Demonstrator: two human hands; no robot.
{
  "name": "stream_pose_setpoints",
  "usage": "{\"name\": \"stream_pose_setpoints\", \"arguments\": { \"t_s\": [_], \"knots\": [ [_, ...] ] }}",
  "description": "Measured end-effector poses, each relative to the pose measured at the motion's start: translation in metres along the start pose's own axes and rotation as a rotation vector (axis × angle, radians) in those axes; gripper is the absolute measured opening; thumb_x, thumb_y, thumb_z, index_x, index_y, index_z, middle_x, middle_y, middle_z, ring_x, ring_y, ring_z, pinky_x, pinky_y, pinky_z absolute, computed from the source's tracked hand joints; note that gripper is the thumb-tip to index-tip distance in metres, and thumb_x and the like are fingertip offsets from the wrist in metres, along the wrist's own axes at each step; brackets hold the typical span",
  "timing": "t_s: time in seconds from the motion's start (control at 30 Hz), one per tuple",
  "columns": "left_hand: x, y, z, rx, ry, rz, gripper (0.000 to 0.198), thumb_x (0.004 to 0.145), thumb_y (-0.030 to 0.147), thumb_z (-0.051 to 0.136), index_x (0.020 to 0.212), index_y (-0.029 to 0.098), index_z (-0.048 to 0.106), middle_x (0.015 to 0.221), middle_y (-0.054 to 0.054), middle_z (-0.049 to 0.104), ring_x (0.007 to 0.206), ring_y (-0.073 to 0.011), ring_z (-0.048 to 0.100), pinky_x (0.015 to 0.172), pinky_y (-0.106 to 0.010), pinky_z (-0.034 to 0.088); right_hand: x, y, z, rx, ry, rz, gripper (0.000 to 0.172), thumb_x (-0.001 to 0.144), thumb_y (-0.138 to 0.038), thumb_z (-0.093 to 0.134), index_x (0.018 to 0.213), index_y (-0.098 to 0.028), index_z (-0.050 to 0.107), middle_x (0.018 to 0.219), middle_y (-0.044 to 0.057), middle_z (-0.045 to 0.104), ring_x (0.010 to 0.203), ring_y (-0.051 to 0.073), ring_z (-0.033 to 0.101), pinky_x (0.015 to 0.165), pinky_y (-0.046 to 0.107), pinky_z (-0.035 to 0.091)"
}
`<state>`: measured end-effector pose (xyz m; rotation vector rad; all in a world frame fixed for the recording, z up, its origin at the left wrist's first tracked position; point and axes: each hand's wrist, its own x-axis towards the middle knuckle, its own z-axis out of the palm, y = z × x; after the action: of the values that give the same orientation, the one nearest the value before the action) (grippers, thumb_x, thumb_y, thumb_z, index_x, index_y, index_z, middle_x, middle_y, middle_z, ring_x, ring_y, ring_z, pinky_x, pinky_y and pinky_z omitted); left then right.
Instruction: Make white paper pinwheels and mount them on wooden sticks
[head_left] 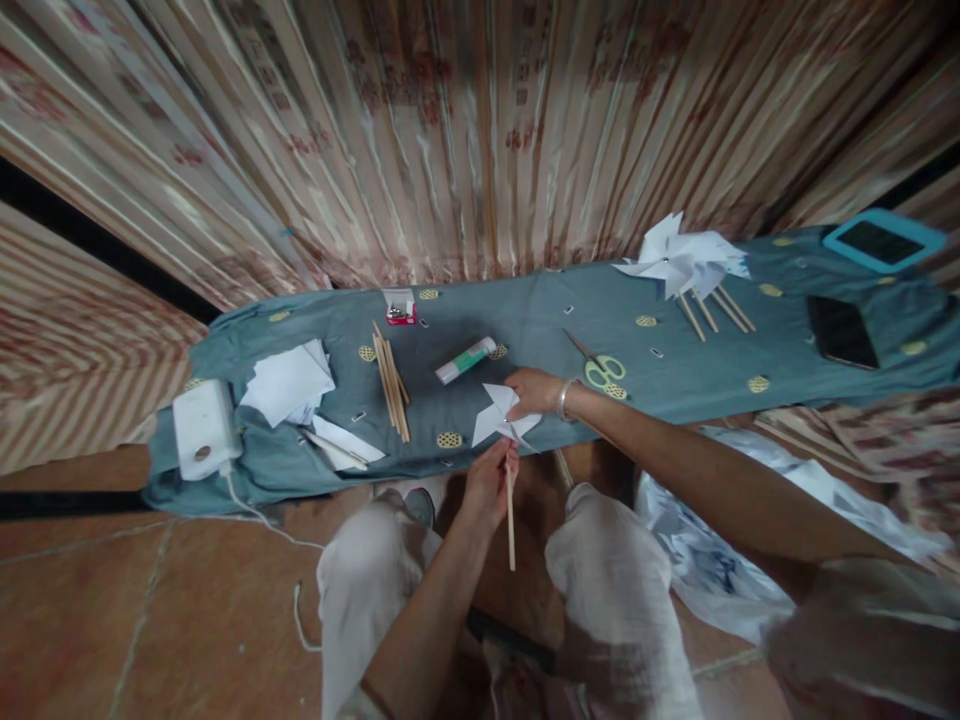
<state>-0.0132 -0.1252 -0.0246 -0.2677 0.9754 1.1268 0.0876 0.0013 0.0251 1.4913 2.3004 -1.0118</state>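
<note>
A white paper pinwheel (491,418) is held over the front edge of the cloth-covered table. My left hand (490,485) is closed round its wooden stick (511,530), just below the blades, and the stick's lower end points down toward my lap. From the right, my right hand (531,393) pinches the paper near the pinwheel's middle; a bracelet (564,398) circles that wrist. A glue stick (465,360) with a green and white label lies just behind the pinwheel. Scissors (600,368) with yellow-green handles rest behind my right forearm.
Wooden sticks (390,388), a small red box (400,307) and a paper stack (289,382) lie left, beside a white power unit (204,430) with a cable. Several finished pinwheels (679,260), a black phone (841,331) and a blue-framed tablet (885,240) are right. A plastic bag (697,550) sits below.
</note>
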Motion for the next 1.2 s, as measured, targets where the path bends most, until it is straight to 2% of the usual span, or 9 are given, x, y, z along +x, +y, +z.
{"name": "stream_pose_setpoints", "arguments": {
  "t_s": [0.13,0.23,0.4,0.57,0.73,0.83,0.97,1.07,1.2],
  "knots": [
    [-0.003,0.001,0.001,0.0,0.023,-0.02,0.024,0.085,-0.001,0.053,0.063,0.006,0.061,0.059,-0.003,0.058,0.046,-0.0012,0.053,0.046,-0.006,0.046,-0.001,-0.001,0.001,-0.061,-0.017,-0.003,0.026,0.064,-0.025,0.074,0.087,-0.013,0.071,0.086,0.005,0.072,0.074,0.016,0.062,0.056,0.021,0.036],
    [-0.005,-0.001,-0.002,0.011,0.016,-0.011,0.021,0.082,0.0,0.058,0.063,0.005,0.062,0.06,-0.004,0.059,0.047,-0.0017,0.054,0.049,-0.007,0.046,-0.001,-0.001,0.0,-0.087,-0.018,-0.001,0.028,0.065,-0.027,0.074,0.089,-0.013,0.07,0.088,0.006,0.072,0.075,0.017,0.062,0.056,0.022,0.036],
    [-0.009,-0.004,-0.014,0.075,-0.096,-0.003,0.007,0.075,0.008,0.07,0.071,0.006,0.065,0.065,-0.004,0.063,0.047,-0.0021,0.052,0.045,-0.01,0.043,0.001,-0.001,-0.003,-0.115,-0.04,-0.006,0.027,0.065,-0.028,0.075,0.087,-0.013,0.07,0.089,0.006,0.071,0.076,0.018,0.062,0.056,0.022,0.036],
    [-0.01,-0.009,-0.018,0.179,-0.14,-0.01,0.026,0.064,0.026,0.082,0.073,0.008,0.066,0.059,0.0,0.061,0.039,-0.0001,0.042,0.038,-0.013,0.03,0.004,-0.002,-0.004,-0.114,-0.074,0.015,0.027,0.065,-0.028,0.075,0.088,-0.015,0.069,0.086,0.004,0.071,0.077,0.018,0.063,0.056,0.022,0.038],
    [-0.004,-0.014,-0.019,0.222,-0.145,0.104,0.043,0.048,0.039,0.088,0.069,0.008,0.066,0.054,0.0,0.06,0.038,-0.0026,0.044,0.039,-0.017,0.03,0.005,-0.005,-0.005,-0.113,-0.104,0.047,0.028,0.065,-0.026,0.075,0.09,-0.015,0.069,0.085,0.003,0.071,0.078,0.018,0.063,0.057,0.022,0.04],
    [-0.001,-0.016,-0.02,0.257,-0.124,0.122,0.047,0.045,0.042,0.087,0.07,0.008,0.066,0.054,0.0,0.06,0.038,-0.0041,0.047,0.04,-0.019,0.029,0.006,-0.006,-0.006,-0.118,-0.119,0.064,0.028,0.065,-0.027,0.075,0.089,-0.014,0.07,0.085,0.003,0.071,0.078,0.018,0.063,0.057,0.022,0.04],
    [-0.001,-0.017,-0.021,0.281,-0.13,0.125,0.043,0.046,0.04,0.085,0.069,0.01,0.064,0.054,0.002,0.059,0.038,-0.0039,0.046,0.041,-0.019,0.03,0.006,-0.005,-0.006,-0.105,-0.13,0.078,0.032,0.066,-0.028,0.075,0.093,-0.014,0.069,0.09,0.004,0.071,0.082,0.018,0.064,0.057,0.021,0.04],
    [-0.002,-0.012,-0.02,0.265,-0.152,0.109,0.037,0.052,0.038,0.081,0.069,0.013,0.061,0.058,0.001,0.061,0.039,-0.0046,0.046,0.042,-0.02,0.032,0.006,-0.003,-0.005,-0.084,-0.129,0.077,0.035,0.067,-0.028,0.074,0.097,-0.013,0.068,0.093,0.004,0.071,0.084,0.018,0.064,0.059,0.021,0.041],
    [0.003,-0.003,-0.015,0.341,-0.163,0.028,0.039,0.066,0.052,0.069,0.071,0.015,0.058,0.063,-0.003,0.065,0.038,-0.0072,0.047,0.039,-0.022,0.033,0.003,-0.001,-0.003,-0.049,-0.127,0.065,0.034,0.068,-0.026,0.074,0.099,-0.013,0.068,0.093,0.004,0.072,0.084,0.017,0.065,0.059,0.019,0.042]
  ]
}}
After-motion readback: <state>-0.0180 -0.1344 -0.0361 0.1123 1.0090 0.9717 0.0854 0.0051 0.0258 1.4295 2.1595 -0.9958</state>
